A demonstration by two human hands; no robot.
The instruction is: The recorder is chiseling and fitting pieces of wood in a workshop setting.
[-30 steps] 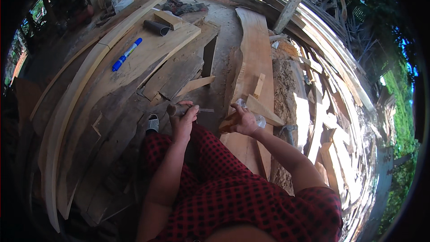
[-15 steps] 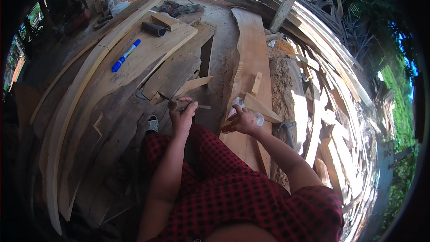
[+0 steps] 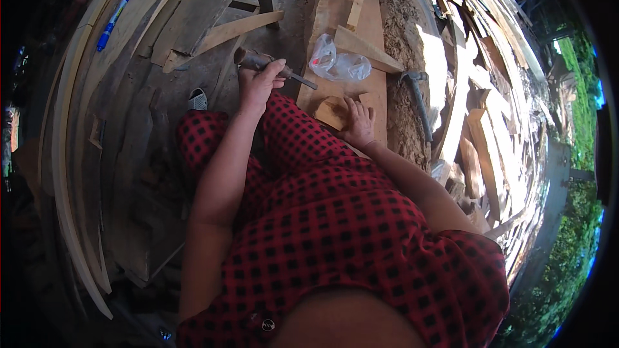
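My left hand (image 3: 261,84) is closed round the thick wooden handle of a chisel (image 3: 253,60), whose narrow metal blade points right over my thigh. My right hand (image 3: 358,120), fingers apart, rests against a hollowed, light-brown wooden block (image 3: 331,112) on a wide plank (image 3: 348,0) at my right side. Its palm is hidden from this angle. Just beyond that hand lies a crumpled clear plastic bag (image 3: 348,66) with a small red spot. A triangular wood offcut (image 3: 367,49) and a short wood strip (image 3: 354,13) sit further up the plank.
A hammer (image 3: 419,103) lies on the rough-barked log (image 3: 400,38) right of the plank. Scrap lumber (image 3: 474,122) is heaped further right. On the left, a blue marker (image 3: 116,19) rests on long boards (image 3: 138,3). A pale wood piece (image 3: 225,33) lies ahead.
My right hand has left the plastic bag and come nearer to me, onto the wooden block. The left hand still grips the chisel. The view has tilted down towards my body.
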